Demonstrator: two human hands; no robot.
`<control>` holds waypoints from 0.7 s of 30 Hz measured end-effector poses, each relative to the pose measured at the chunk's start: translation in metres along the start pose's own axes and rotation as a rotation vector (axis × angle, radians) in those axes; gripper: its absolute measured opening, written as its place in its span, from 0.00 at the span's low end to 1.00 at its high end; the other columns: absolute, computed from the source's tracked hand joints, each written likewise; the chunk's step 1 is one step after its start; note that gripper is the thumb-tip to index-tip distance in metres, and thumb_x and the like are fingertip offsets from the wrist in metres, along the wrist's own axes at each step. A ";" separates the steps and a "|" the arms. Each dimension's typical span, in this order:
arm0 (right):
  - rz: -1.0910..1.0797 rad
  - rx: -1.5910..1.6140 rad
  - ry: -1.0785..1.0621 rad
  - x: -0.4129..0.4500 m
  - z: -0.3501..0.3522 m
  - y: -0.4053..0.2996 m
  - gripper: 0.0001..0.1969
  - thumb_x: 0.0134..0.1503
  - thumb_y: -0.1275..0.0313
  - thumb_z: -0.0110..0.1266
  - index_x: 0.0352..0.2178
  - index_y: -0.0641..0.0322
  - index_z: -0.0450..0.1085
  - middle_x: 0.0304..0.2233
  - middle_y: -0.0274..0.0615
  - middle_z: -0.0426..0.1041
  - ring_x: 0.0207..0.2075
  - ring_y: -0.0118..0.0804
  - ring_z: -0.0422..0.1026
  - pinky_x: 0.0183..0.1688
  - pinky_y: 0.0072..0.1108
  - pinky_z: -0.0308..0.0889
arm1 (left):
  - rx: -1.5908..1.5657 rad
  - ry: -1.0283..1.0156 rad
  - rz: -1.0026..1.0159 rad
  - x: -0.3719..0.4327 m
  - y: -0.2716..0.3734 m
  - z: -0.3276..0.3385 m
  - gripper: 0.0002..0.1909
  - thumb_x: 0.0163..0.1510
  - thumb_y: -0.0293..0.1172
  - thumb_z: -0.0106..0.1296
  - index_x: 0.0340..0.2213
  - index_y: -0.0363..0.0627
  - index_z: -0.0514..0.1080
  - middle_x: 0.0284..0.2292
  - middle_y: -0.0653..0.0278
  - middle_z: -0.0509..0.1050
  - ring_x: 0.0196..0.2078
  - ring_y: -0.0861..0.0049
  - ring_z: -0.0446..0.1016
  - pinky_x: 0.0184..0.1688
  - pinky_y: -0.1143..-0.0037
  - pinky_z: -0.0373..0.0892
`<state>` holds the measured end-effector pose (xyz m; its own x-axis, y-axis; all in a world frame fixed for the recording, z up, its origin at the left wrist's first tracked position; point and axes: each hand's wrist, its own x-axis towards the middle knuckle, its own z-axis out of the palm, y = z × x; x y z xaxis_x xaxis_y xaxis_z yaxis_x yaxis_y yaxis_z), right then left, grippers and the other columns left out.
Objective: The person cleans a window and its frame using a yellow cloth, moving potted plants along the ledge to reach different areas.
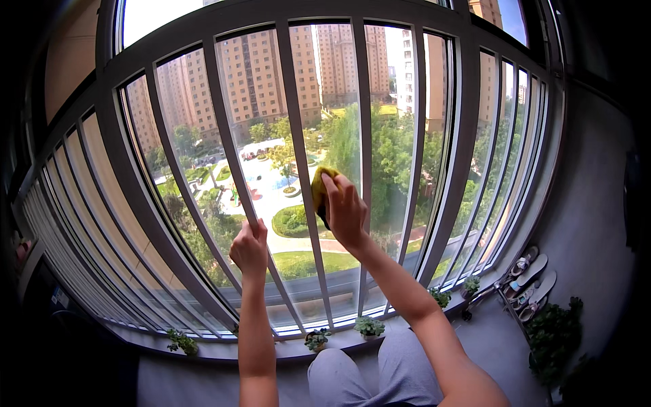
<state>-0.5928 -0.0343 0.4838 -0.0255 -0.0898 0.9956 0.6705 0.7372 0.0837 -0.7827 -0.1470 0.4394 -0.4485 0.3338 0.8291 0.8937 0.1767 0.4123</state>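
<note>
My left hand (250, 246) is closed around a vertical metal window bar (231, 147), one of several across the large window. To its right, my right hand (346, 211) grips a yellow cloth (319, 188) with a dark part on its lower side. The cloth is bunched under my fingers and lies in front of the window pane (335, 137), beside another upright bar (300, 142). Whether it touches the glass I cannot tell. Hazy patches show on the pane around and below my right hand. Trees and tall buildings are visible outside.
Small potted succulents (369, 326) (317, 339) stand along the windowsill (285, 350) near my knees. A trailing plant (182, 342) sits further left. At the right are a rack with several shoes (534, 277) and a dark leafy plant (555, 338).
</note>
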 end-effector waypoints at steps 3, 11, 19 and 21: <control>-0.044 -0.135 0.205 0.186 0.023 0.018 0.20 0.53 0.72 0.56 0.49 0.55 0.67 0.41 0.41 0.68 0.37 0.37 0.73 0.28 0.24 0.76 | -0.025 0.007 0.008 -0.001 0.015 -0.003 0.19 0.60 0.44 0.51 0.21 0.45 0.67 0.16 0.57 0.73 0.20 0.55 0.74 0.22 0.62 0.67; -0.017 -0.116 0.140 0.070 0.037 0.012 0.25 0.53 0.72 0.52 0.55 0.46 0.68 0.44 0.43 0.64 0.36 0.41 0.70 0.37 0.28 0.74 | 0.105 -0.063 -0.088 -0.058 -0.001 0.013 0.17 0.60 0.46 0.51 0.27 0.45 0.66 0.19 0.56 0.74 0.21 0.55 0.75 0.23 0.62 0.68; 0.322 0.179 -0.403 -0.333 -0.034 -0.056 0.29 0.45 0.80 0.57 0.50 0.47 0.63 0.44 0.44 0.60 0.40 0.49 0.68 0.39 0.37 0.68 | 0.121 -0.257 -0.208 -0.123 -0.040 0.025 0.20 0.61 0.50 0.46 0.27 0.46 0.68 0.20 0.57 0.76 0.23 0.52 0.76 0.26 0.59 0.69; 0.448 0.132 -0.451 -0.390 -0.048 -0.053 0.29 0.45 0.82 0.56 0.49 0.46 0.61 0.45 0.44 0.60 0.43 0.53 0.67 0.41 0.39 0.68 | 0.112 -0.243 -0.178 -0.121 -0.029 0.041 0.20 0.61 0.50 0.45 0.27 0.46 0.69 0.20 0.57 0.76 0.24 0.52 0.76 0.26 0.59 0.69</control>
<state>-0.5827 -0.0710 0.0888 -0.0929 0.5147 0.8523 0.5928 0.7164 -0.3680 -0.7545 -0.1550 0.3116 -0.5990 0.4976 0.6274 0.8004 0.3489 0.4875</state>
